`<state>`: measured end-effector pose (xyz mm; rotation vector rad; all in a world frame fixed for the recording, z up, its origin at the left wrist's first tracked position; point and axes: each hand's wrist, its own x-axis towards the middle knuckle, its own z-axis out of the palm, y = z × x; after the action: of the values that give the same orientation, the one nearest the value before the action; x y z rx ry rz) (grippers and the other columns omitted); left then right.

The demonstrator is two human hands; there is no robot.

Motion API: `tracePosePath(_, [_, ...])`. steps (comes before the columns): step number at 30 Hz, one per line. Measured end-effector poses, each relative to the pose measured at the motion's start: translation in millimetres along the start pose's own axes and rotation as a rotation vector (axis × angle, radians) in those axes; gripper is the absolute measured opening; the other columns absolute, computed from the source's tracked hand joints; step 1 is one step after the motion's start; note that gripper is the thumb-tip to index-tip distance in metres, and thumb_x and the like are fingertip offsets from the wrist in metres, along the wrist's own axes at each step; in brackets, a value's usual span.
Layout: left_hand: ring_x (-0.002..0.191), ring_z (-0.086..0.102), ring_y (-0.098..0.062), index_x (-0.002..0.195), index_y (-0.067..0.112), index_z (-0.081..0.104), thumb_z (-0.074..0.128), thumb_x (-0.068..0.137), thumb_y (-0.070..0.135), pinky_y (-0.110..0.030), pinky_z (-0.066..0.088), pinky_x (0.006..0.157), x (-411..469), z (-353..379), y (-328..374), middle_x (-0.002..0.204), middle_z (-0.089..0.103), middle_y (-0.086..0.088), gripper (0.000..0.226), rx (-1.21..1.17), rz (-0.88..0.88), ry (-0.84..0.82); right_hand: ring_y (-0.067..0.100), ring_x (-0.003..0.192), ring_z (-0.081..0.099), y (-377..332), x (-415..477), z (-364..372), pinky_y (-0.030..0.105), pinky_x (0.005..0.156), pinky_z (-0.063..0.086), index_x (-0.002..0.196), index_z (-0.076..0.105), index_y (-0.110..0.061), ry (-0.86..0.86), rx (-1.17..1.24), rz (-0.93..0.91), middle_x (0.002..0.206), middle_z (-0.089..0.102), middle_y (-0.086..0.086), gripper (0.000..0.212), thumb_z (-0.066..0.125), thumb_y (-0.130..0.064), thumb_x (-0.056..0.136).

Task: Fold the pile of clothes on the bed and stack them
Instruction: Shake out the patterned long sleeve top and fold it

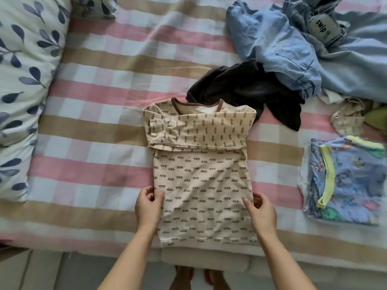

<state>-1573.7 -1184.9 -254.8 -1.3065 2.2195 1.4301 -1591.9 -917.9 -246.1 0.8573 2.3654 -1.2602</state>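
One cream shirt (201,185) lies flat on the bed (100,143), its hem at the front edge and both sleeves folded across the chest. Two hands hold it: the left hand (148,206) pinches the shirt's left edge and the right hand (261,210) its right edge, fingers clamped on the cloth. Left of the shirt the bed lies open up to one pillow (23,80). Beyond the shirt, touching its collar, lies one dark garment (240,86), with one denim heap (282,45) past it. Right of the shirt, apart, sits one folded blue garment (351,185), and one crumpled cream piece (347,118) lies beyond that.
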Motion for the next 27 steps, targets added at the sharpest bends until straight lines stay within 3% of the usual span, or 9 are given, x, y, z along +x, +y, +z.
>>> tracePosePath(2, [0.077,0.061,-0.024,0.081,0.009,0.059,0.052,0.093,0.022,-0.033,0.045,0.068,-11.8,-4.5,-15.1,0.076,0.064,-0.009,0.019,-0.087,-0.133,-0.021,0.021,0.081,0.061,22.0,-15.2,-3.1,0.035,0.072,0.05,0.092,0.063,-0.008,-0.036,0.017,0.067,0.085,0.066,0.005,0.016,0.068,-0.02,0.083])
tracePosePath(6, [0.075,0.065,-0.023,0.094,0.006,0.06,0.034,0.101,0.026,-0.04,0.052,0.064,-25.6,-10.9,-23.2,0.08,0.069,-0.01,0.034,-0.678,-0.571,-0.229,0.023,0.073,0.059,51.6,-31.7,-6.6,0.033,0.066,0.045,0.078,0.064,-0.002,-0.091,0.087,0.126,0.073,0.065,0.008,0.015,0.063,-0.015,0.087])
tracePosePath(9, [0.079,0.068,-0.025,0.106,0.001,0.06,0.034,0.099,0.015,-0.041,0.057,0.065,-22.3,-19.0,-23.7,0.089,0.071,-0.015,0.03,-0.603,-0.526,-0.437,0.015,0.066,0.055,55.6,-33.6,-6.7,0.023,0.057,0.042,0.078,0.062,-0.008,-0.098,0.143,0.129,0.07,0.063,0.002,0.013,0.059,-0.014,0.089])
tracePosePath(13, [0.08,0.066,-0.021,0.102,0.005,0.061,0.039,0.097,0.012,-0.041,0.053,0.079,-22.0,-24.7,-23.7,0.087,0.072,-0.008,0.024,-0.6,-0.404,-0.509,0.011,0.064,0.053,56.7,-34.0,-4.7,0.008,0.049,0.04,0.082,0.062,-0.006,-0.101,0.23,0.121,0.07,0.061,0.001,0.009,0.059,-0.011,0.089])
tracePosePath(15, [0.075,0.06,-0.017,0.088,0.008,0.06,0.044,0.095,0.011,-0.036,0.05,0.077,-25.7,-23.2,-23.4,0.075,0.07,0.0,0.018,-0.631,-0.349,-0.404,0.01,0.063,0.052,58.0,-35.3,-5.0,0.006,0.048,0.039,0.085,0.062,-0.004,-0.07,0.267,0.114,0.07,0.061,0.001,0.009,0.059,-0.012,0.089])
tracePosePath(17, [0.063,0.054,-0.006,0.072,0.014,0.055,0.052,0.092,0.007,-0.024,0.046,0.063,-27.9,-28.5,-25.9,0.06,0.064,0.009,0.021,-0.513,-0.154,-0.15,0.009,0.062,0.052,59.7,-38.1,-7.6,0.006,0.048,0.038,0.085,0.062,-0.006,-0.01,0.287,0.096,0.069,0.061,-0.001,0.01,0.06,-0.014,0.089])
tracePosePath(21, [0.057,0.053,0.006,0.073,0.015,0.059,0.062,0.086,0.007,-0.008,0.041,0.058,-34.2,-46.9,-35.6,0.067,0.06,0.006,0.016,-0.27,0.198,0.216,0.001,0.056,0.054,68.1,-49.9,-11.6,0.008,0.05,0.04,0.076,0.063,-0.012,0.053,0.333,0.053,0.067,0.063,-0.003,0.015,0.062,-0.021,0.088])
tracePosePath(25, [0.063,0.051,-0.014,0.077,0.01,0.061,0.062,0.087,0.012,-0.019,0.041,0.059,-35.6,-41.6,-57.4,0.067,0.058,0.001,0.01,-0.092,0.121,0.204,0.006,0.061,0.052,83.8,-54.3,-5.1,0.01,0.051,0.04,0.088,0.064,-0.003,0.036,0.304,0.09,0.071,0.062,0.001,0.011,0.06,-0.013,0.088])
tracePosePath(27, [0.065,0.048,-0.017,0.077,0.008,0.061,0.06,0.088,0.016,-0.028,0.038,0.06,-32.2,-39.9,-68.4,0.066,0.057,0.0,0.014,-0.071,0.045,0.108,0.01,0.065,0.051,88.7,-52.7,-2.7,0.02,0.057,0.042,0.097,0.062,-0.001,0.005,0.305,0.138,0.081,0.062,0.007,0.011,0.059,-0.009,0.089])
